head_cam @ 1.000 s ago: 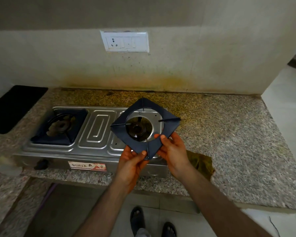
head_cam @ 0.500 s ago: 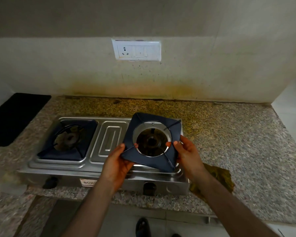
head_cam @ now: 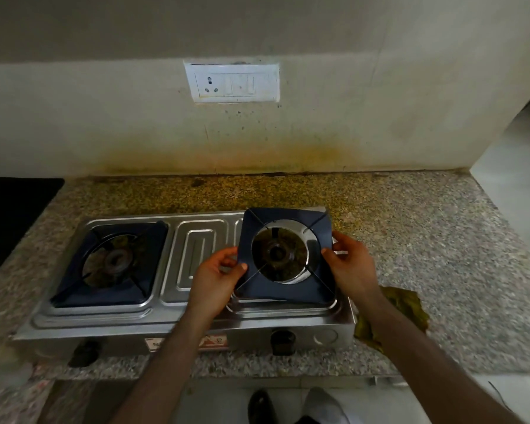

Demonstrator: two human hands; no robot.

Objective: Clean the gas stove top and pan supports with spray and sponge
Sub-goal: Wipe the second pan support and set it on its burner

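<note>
Left hand point(head_cam: 217, 275) and right hand point(head_cam: 352, 264) pinching opposite edges of the dark square pan support point(head_cam: 285, 255), fingers curled round it, over the right burner of the steel stove point(head_cam: 178, 319). Second pan support point(head_cam: 110, 267) seated on the left burner; stove standing on the speckled table point(head_cam: 441, 240), with a crumpled greenish cloth point(head_cam: 404, 307) just beside its right end.

Dim, soft indoor light is filling the frame, with brighter daylight spilling in at the right edge. The steel gas stove point(head_cam: 153, 316) is catching pale reflections along its ridges. Wide-angle distortion is bending the wall point(head_cam: 104, 127) and countertop point(head_cam: 441, 240) lines toward the edges. The lower left corner is smearing into blur.
</note>
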